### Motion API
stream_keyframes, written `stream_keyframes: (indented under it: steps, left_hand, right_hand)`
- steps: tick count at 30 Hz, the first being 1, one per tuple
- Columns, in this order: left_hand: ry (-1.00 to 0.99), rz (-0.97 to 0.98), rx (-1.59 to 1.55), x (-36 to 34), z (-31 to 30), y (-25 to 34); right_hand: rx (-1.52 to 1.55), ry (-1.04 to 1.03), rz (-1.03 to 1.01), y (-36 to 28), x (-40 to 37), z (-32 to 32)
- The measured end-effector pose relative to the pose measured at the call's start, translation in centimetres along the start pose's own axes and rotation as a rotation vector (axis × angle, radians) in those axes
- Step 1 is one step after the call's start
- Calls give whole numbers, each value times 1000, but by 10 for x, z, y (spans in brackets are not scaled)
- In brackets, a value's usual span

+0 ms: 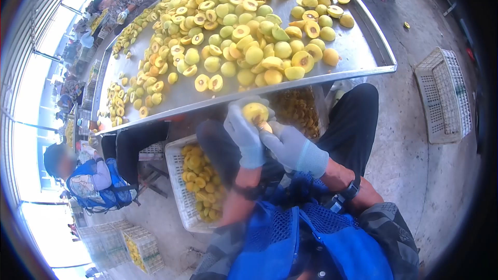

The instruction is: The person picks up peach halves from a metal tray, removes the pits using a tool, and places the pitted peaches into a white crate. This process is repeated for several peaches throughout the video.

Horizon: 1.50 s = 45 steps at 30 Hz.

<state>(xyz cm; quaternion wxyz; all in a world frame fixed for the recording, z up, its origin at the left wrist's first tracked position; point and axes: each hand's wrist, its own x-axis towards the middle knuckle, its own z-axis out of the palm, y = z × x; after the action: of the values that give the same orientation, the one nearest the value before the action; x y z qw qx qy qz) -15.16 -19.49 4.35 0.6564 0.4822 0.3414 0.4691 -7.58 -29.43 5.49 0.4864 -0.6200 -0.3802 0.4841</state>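
My left hand (243, 132), in a grey knitted glove, grips a yellow peach (255, 113) just below the table's near edge. My right hand (294, 146), gloved the same way, is closed right beside it, its thumb pointing at the fruit's lower side. Whatever the right fingers hold is hidden, though a small pale tip shows by the peach. In front of both hands, a metal table (176, 105) with a raised rim carries a heap of halved peaches (228, 36), some with brown centres facing up.
Left of my legs stands a white crate (179, 197) of peach halves. Brown pieces fill a container (298, 109) under the table. A white basket (441, 96) lies on the floor at right. Another person (98, 176) sits at left; crates (137, 251) stand behind.
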Motion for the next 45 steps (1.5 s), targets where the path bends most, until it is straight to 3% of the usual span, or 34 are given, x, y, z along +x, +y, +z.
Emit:
stream_keyframes:
  steps: [4, 7, 9, 15, 18, 21, 23, 25, 26, 28, 29, 31, 33, 34, 37, 38, 41, 43, 45]
  left_hand:
    - [-115, 126, 145, 0, -3, 7]
    - [-264, 232, 200, 5, -6, 8]
    - [-370, 234, 204, 10, -9, 8]
    - [-637, 84, 77, 25, -18, -12]
    - [-703, -108, -99, 22, -14, -1]
    - [-350, -234, -195, 11, -8, 6]
    - [-23, 75, 232, 13, -11, -19]
    - [221, 17, 100, 32, -39, -35]
    - [289, -194, -245, 53, -64, -24]
    - [433, 26, 17, 43, -83, 16]
    - [452, 177, 152, 47, -114, 22]
    - [555, 269, 332, 53, -182, 42]
    - [590, 236, 773, 47, -255, 56]
    - [606, 354, 1156, 43, -289, 54]
    - [773, 371, 1218, 33, -332, 50]
    - [712, 341, 1131, 33, -340, 46]
    - [460, 265, 1173, 47, -300, 42]
    - [285, 300, 989, 74, -271, 26]
    - [205, 359, 1159, 96, -216, 27]
  right_hand:
    - [397, -276, 224, -2, -2, -11]
    - [756, -437, 291, -3, -8, -17]
    - [775, -482, 260, 7, -6, -20]
    - [956, -681, 268, 39, 2, -24]
    - [975, -723, 202, 51, 6, -19]
    - [893, -667, 81, 50, 6, -16]
    - [823, -553, 82, 39, 5, -14]
    - [762, -392, 170, 25, 4, -13]
    - [784, -382, 184, 30, 6, -15]
    - [837, -360, 214, 46, 10, -17]
    - [725, -295, 215, 45, 11, -16]
    - [499, -175, 223, 40, 16, -11]
    - [562, -107, 265, 48, 23, 0]
    - [592, -76, 285, 53, 29, 6]
    - [1173, -561, 353, 75, 39, -4]
    - [1215, -492, 435, 78, 38, -1]
    - [1099, -527, 392, 86, 41, 5]
    - [1022, -517, 358, 80, 39, 5]
    - [957, -491, 287, 77, 38, 4]
